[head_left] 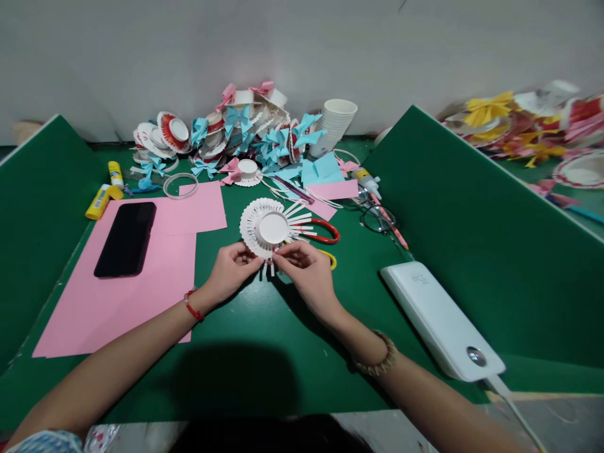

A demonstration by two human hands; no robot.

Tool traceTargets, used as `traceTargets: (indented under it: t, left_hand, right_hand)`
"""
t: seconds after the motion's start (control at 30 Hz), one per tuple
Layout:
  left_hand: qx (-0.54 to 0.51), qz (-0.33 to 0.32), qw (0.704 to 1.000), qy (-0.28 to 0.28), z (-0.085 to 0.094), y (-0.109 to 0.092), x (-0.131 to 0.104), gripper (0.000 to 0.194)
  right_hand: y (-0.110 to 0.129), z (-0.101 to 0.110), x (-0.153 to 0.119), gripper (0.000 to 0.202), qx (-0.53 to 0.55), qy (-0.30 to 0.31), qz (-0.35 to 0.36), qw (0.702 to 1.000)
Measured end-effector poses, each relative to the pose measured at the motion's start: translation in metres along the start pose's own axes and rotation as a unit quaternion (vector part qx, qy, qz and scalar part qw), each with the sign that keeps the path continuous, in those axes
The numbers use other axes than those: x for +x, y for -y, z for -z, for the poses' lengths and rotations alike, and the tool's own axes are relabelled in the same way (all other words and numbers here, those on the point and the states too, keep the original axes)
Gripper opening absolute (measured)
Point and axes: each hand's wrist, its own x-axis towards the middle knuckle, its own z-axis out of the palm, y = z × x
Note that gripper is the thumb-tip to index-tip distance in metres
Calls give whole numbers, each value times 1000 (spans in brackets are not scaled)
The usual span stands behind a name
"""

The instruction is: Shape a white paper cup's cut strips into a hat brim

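Between my two hands is a white paper cup (272,228) whose side is cut into narrow strips around its round base. Along the left and top the strips are folded into a scalloped ring; on the right and bottom they stick out straight. My left hand (231,267) grips the lower left rim, fingers partly hidden beneath it. With thumb and fingers pinched, my right hand (304,267) holds strips at the lower edge. Just behind, to the right, lie scissors with red and yellow handles (325,231), their blades hidden under the cup.
A black phone (126,239) rests on pink paper (174,283) at left, near glue sticks (99,201). Finished cup flowers with bows (278,141) and stacked cups (336,123) stand at the back. A white power bank (441,321) lies right, beside the green partition (481,251).
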Motion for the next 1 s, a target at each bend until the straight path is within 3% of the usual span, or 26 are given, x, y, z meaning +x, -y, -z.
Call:
traceTargets:
  t: [0.37,0.67,0.83,1.0]
  left_hand:
    - [8,-15,1000,7,-4,-7,-2,16]
    - [24,-18,1000,-7,-3,-3,0,20]
    - [-28,-12,999,-36,-3,0,3,20]
    - [-15,-26,998,-59,-3,3,5,20]
  right_hand:
    - [-1,1,3,13,8,-8,14,1000]
    - [-6,0,1,17,-22,23,60,998]
    - [-10,-1,-1,28,-60,86,62,993]
    - [-2,1,-5,9,-114,46,173,977]
